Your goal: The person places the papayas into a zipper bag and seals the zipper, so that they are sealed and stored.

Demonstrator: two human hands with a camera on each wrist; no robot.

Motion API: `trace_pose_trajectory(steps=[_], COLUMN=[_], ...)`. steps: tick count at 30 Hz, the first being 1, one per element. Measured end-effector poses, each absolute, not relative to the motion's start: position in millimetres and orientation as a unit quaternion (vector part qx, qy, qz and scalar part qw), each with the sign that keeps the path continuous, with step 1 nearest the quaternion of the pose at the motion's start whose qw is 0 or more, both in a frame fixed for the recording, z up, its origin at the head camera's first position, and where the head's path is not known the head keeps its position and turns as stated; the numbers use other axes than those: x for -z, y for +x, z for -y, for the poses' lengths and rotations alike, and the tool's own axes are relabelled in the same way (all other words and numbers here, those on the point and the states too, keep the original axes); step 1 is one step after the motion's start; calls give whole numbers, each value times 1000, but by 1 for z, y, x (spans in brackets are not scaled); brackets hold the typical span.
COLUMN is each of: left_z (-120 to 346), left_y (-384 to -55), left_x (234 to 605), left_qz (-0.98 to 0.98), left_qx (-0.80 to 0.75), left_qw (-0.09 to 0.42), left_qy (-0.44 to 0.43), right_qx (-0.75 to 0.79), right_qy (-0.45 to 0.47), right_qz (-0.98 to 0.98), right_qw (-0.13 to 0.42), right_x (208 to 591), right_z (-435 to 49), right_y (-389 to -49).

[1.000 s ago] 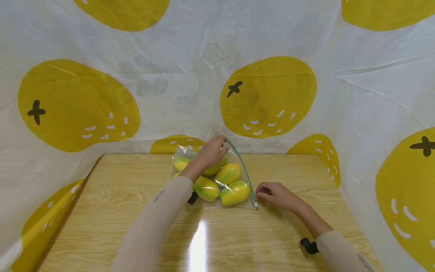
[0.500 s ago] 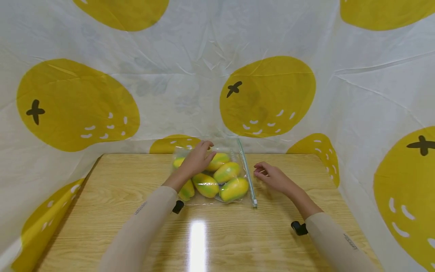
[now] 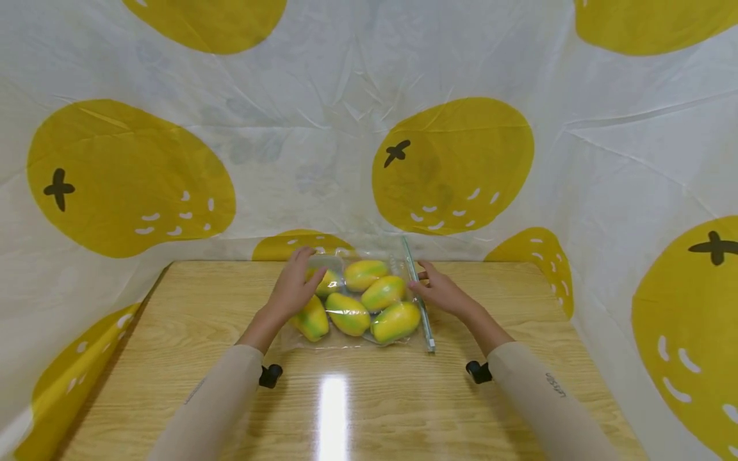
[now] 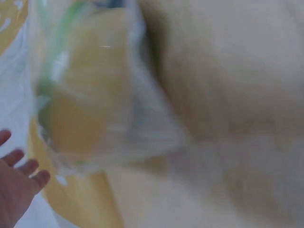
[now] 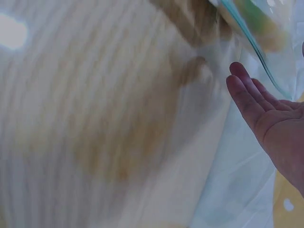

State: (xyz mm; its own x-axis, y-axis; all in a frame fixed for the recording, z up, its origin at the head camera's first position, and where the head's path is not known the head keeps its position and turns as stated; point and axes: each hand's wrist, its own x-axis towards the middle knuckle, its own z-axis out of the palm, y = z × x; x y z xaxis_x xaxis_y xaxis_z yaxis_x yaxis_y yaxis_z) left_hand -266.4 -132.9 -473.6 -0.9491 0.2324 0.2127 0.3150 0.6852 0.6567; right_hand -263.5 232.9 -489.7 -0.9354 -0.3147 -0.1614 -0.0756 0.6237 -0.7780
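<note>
On the table lies a clear zip bag (image 3: 398, 261) (image 4: 154, 126) with several yellow-green mangoes (image 3: 348, 314) (image 4: 90, 80) inside. A green-edged zipper strip (image 3: 416, 289) (image 5: 254, 45) runs along its right side, with a white slider (image 3: 432, 344) at the near end. My left hand (image 3: 290, 289) (image 4: 16, 187) is over the bag's left end, fingers spread and relaxed; contact with the plastic cannot be made out. Beside the zipper strip is my right hand (image 3: 442, 292) (image 5: 280, 128), its fingers fairly straight in the right wrist view. Neither hand grips anything.
The wooden table (image 3: 190, 339) reflects a bright light streak in front of the bag. A white cloth (image 3: 305, 173) printed with large yellow fruit hangs behind and at both sides. The bag's far side lies close to the table's back edge.
My left hand has let go of the zipper's far end and moved left over the bag, which now lies flatter. My right hand has moved up and left to the strip.
</note>
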Motion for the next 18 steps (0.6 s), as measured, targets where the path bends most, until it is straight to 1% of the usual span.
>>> trace_pose_trajectory(steps=[4,6,9,13,16,18], left_z=[151,157,163,165,161,157], left_y=[-259,-255,-250,-243,-239,-237], left_x=[485,490,499,509,515,518], left_qz=[899,889,879,870,868,867], left_qx=[421,446,469,489,492,493], left_qw=[71,66,38,1,5,22], left_qy=[-97,-81,-71,-59,-63,-71], right_qx=[440,445,456,462,458,455], right_qy=[-99,-94,-85,-90,-88,-87], right_qz=[-881,-882,-880,-878,-881,-883], right_qw=[139,126,104,89,77,70], right_x=[499,503,509,514,515,516], right_z=[-222,-217,-212,-205,-198,-194], right_y=[-262,-259,-254,-247,-243,-242])
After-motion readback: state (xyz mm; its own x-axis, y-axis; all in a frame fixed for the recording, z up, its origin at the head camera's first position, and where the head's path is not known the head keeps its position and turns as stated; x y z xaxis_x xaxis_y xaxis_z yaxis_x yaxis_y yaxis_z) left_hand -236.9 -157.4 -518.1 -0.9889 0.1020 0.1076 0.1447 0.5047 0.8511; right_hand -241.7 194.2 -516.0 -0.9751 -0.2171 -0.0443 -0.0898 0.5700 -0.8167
